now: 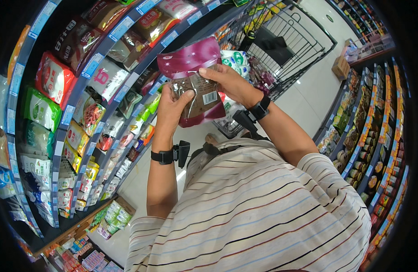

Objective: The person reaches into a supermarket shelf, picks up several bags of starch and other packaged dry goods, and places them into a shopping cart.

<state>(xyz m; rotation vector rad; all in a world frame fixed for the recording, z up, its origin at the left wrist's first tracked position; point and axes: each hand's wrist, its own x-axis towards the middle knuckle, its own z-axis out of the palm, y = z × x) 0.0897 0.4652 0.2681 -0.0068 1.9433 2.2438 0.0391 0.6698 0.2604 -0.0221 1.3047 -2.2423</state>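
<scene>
A maroon plastic pouch (195,76) with a clear lower window is held up in front of me. Its brown contents show through, and a barcode sits near the lower right. My left hand (176,105) grips the lower left edge, thumb lying across the front. My right hand (231,76) pinches the upper right edge, thumb on the printed face. The fingers of both hands are partly hidden behind the pouch. A black strap with a small device circles each wrist.
Shelves of bagged goods (107,80) with price tags rise close on my left. A wire shopping cart (294,68) carrying packages stands ahead to the right. Further shelves (362,146) of packets and jars line the right side. Green packs (115,216) stand low at the lower left.
</scene>
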